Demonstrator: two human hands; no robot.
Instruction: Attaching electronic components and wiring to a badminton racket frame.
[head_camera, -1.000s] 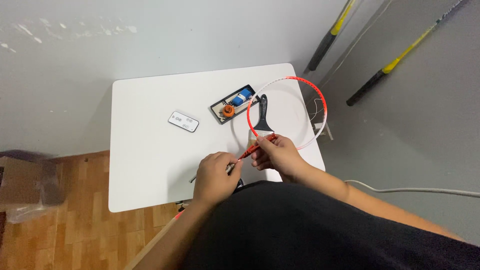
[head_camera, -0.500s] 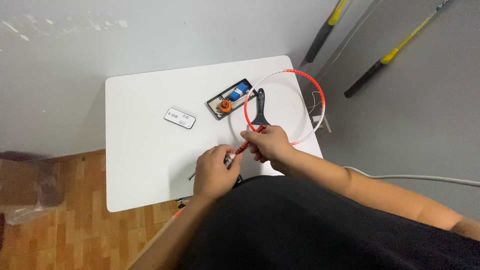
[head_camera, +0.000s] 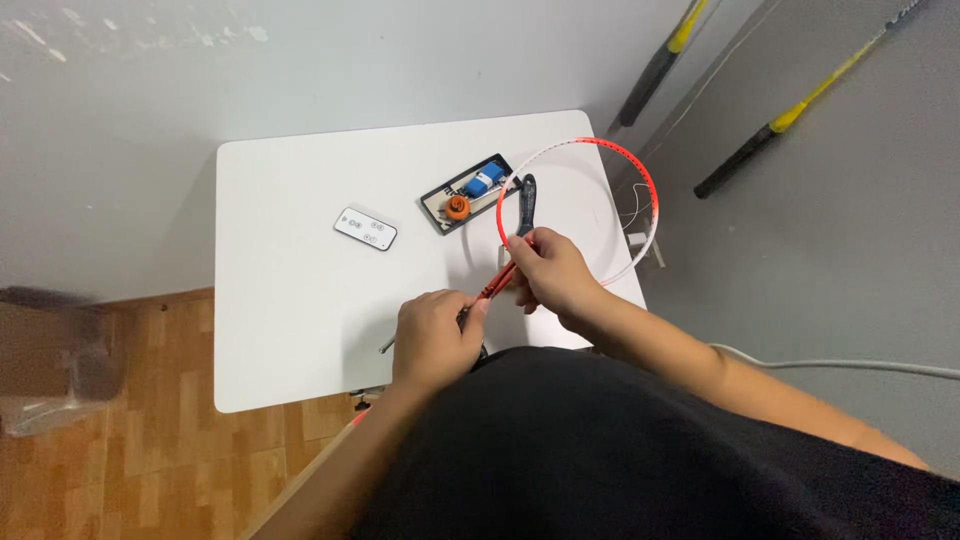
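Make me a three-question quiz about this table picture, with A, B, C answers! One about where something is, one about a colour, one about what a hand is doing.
1. Where does the small white remote lie?
A. On the white table, left of the black tray
B. Inside the tray
C. On the wooden floor

2. What colours is the racket frame?
A. Blue and green
B. Red and white
C. All black

3. What is the right hand doing?
A. Resting flat on the table
B. Holding the remote
C. Gripping the racket frame together with a black-handled tool

Answers:
1. A, the remote sits on bare tabletop, apart from the tray.
2. B, the hoop shows red stretches and white stretches.
3. C, its fingers close around the frame near its throat, the tool's handles sticking up; the left hand grips lower down.
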